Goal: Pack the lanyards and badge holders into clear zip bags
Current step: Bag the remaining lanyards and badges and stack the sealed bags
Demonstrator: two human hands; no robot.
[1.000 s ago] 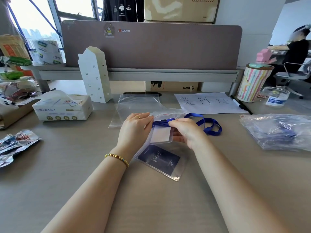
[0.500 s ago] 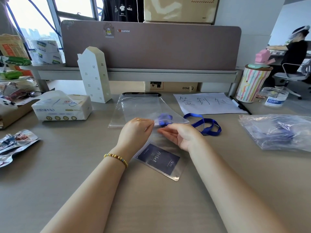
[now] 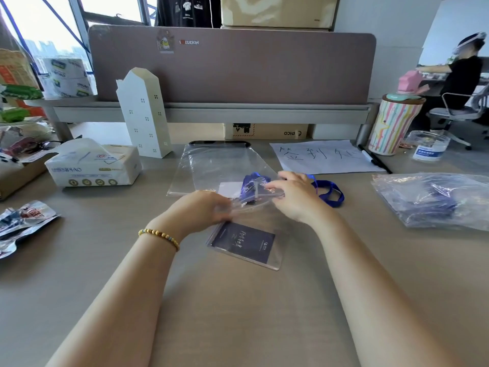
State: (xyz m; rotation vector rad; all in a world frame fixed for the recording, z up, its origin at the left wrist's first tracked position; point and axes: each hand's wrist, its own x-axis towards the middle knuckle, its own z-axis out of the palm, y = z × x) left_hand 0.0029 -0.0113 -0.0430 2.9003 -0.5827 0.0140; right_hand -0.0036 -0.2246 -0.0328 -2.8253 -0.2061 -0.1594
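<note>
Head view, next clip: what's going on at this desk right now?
A person is packing a blue lanyard into a clear zip bag on the desk. The left hand holds the bag's near edge, and the right hand feeds the lanyard in. Part of the strap is inside; a loop trails out to the right. A badge holder lies near the hands, and a filled bag sits far right.

Lanyard point(image 3: 328, 193) royal blue; card point(image 3: 242, 241) navy at six o'clock; cup point(image 3: 391, 127) rainbow-striped at two o'clock; bracelet point(image 3: 160, 235) gold-beaded.

divider panel point(image 3: 232, 67): "LUCKIN" | tissue pack point(image 3: 94, 168): "SIPIAO" | cardboard box point(image 3: 267, 131): "PICO"
</note>
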